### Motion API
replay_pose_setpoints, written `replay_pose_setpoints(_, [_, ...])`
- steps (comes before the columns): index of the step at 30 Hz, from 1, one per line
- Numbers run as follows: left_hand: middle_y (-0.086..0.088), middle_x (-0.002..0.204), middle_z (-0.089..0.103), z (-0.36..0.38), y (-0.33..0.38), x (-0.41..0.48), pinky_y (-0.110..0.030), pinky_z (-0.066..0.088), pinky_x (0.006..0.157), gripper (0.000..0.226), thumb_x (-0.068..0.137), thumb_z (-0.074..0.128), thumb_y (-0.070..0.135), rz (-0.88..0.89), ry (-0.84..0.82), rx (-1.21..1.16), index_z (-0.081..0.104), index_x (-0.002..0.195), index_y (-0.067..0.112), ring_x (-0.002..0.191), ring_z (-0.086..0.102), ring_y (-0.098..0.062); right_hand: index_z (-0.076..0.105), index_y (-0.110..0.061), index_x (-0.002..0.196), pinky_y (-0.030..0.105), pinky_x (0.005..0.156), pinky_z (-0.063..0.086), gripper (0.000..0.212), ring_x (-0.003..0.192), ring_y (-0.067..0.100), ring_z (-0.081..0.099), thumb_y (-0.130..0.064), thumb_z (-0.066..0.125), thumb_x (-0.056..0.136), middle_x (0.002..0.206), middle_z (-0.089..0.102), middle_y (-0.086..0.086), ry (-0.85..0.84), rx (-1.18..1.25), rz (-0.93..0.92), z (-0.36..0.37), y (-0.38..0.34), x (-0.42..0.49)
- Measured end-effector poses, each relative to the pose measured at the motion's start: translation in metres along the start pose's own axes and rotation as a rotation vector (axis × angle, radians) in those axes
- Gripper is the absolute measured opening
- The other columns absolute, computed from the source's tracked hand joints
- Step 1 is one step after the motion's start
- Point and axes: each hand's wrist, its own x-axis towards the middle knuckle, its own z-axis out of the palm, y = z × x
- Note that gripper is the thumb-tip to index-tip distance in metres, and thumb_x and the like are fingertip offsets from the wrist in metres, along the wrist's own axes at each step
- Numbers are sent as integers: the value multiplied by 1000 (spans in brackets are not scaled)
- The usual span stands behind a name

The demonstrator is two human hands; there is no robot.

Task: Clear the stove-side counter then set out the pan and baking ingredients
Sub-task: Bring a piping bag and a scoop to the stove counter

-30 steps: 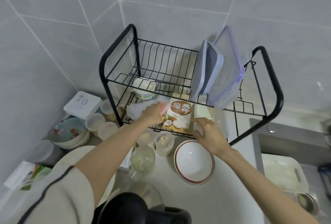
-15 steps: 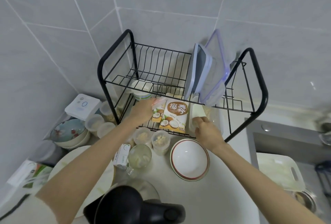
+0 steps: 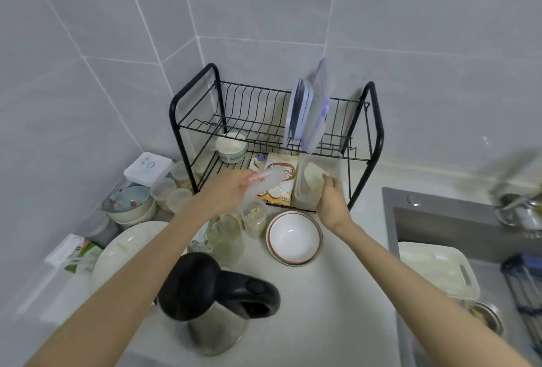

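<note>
A black wire dish rack (image 3: pixel 372 143) stands in the tiled corner. On its lower shelf a coconut-flake packet (image 3: pixel 281 190) stands beside a clear plastic container (image 3: pixel 315 183) holding pale contents. My left hand (image 3: pixel 225 193) grips a translucent zip bag (image 3: pixel 264 183) with a red seal, held in front of the packet. My right hand (image 3: pixel 333 205) holds the front wall of the clear container, fingers curled over its rim.
A black-topped steel kettle (image 3: pixel 217 299) stands near me. In front of the rack sit a red-rimmed white bowl (image 3: pixel 294 239), small lidded cups (image 3: pixel 253 217) and a glass mug (image 3: pixel 225 237). Stacked bowls (image 3: pixel 129 205) and a large white plate (image 3: pixel 117 252) are left. The sink (image 3: pixel 457 225) lies right.
My left hand has drawn the zip bag out from the lower shelf toward me. My right hand has shifted right onto the clear container. The view has pulled back.
</note>
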Motion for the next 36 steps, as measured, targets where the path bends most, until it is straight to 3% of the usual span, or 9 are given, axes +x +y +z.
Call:
replay_pose_setpoints(3, [6, 63, 47, 0, 23, -23, -18, 27, 49, 20, 100, 42, 20, -21, 29, -61, 61, 104, 16, 52, 40, -7, 29, 3, 142, 25, 98, 33, 56, 126, 35, 45, 13, 38, 88, 138, 47, 22, -20, 68, -9, -20, 4, -22])
replay_pose_setpoints(7, [1, 61, 44, -1, 53, -47, -23, 26, 50, 29, 99, 44, 28, -24, 91, -145, 49, 73, 19, 51, 36, -12, 37, -3, 139, 36, 86, 49, 54, 100, 38, 61, 9, 41, 87, 122, 61, 21, 18, 190, -31, -40, 21, -52])
replay_pose_setpoints(11, [5, 59, 42, 1, 75, -62, -27, 26, 53, 23, 98, 46, 23, 54, 137, -263, 59, 81, 13, 54, 37, -13, 62, -5, 119, 22, 75, 49, 34, 91, 27, 68, -1, 54, 87, 106, 69, 12, 51, 301, 52, -68, 33, -83])
replay_pose_setpoints(16, [4, 62, 49, 12, 99, -59, -29, 32, 60, 16, 93, 52, 17, 127, 75, -361, 62, 84, 9, 63, 46, -16, 73, -13, 90, 29, 77, 56, 13, 76, 20, 71, -8, 64, 82, 74, 73, 7, 154, 390, 128, -104, 50, -130])
replay_pose_setpoints(20, [3, 70, 57, 27, 134, -68, -22, 39, 60, 24, 92, 58, 30, 207, -92, -520, 58, 71, 18, 69, 54, -13, 73, -17, 85, 4, 59, 44, 11, 70, 9, 65, -10, 68, 79, 73, 68, -4, 326, 354, 218, -127, 66, -179])
replay_pose_setpoints(24, [10, 77, 59, 56, 173, -77, -17, 43, 64, 16, 91, 61, 28, 237, -310, -645, 55, 76, 25, 72, 57, -6, 65, -26, 80, 26, 74, 55, 10, 78, 15, 68, -17, 70, 79, 78, 70, -4, 501, 368, 338, -152, 90, -234])
replay_pose_setpoints(29, [-6, 98, 72, 106, 241, -98, -28, 55, 82, 10, 88, 67, 24, 304, -623, -656, 67, 94, 16, 83, 69, -18, 60, -18, 87, 18, 62, 42, 13, 67, 2, 56, -25, 70, 82, 73, 62, -9, 677, 327, 500, -192, 123, -316])
replay_pose_setpoints(32, [-1, 87, 71, 137, 290, -123, -16, 53, 65, 3, 89, 66, 20, 383, -747, -636, 67, 90, 19, 69, 67, -8, 63, -14, 83, 32, 67, 54, 11, 68, 14, 67, -23, 71, 81, 75, 70, 0, 743, 403, 560, -212, 148, -365])
replay_pose_setpoints(36, [-3, 90, 72, 177, 356, -154, -21, 52, 64, 14, 86, 68, 23, 473, -897, -592, 67, 96, 14, 76, 68, -14, 64, -7, 85, 38, 75, 58, 11, 66, 16, 68, -16, 69, 84, 76, 69, 6, 832, 464, 632, -237, 180, -425])
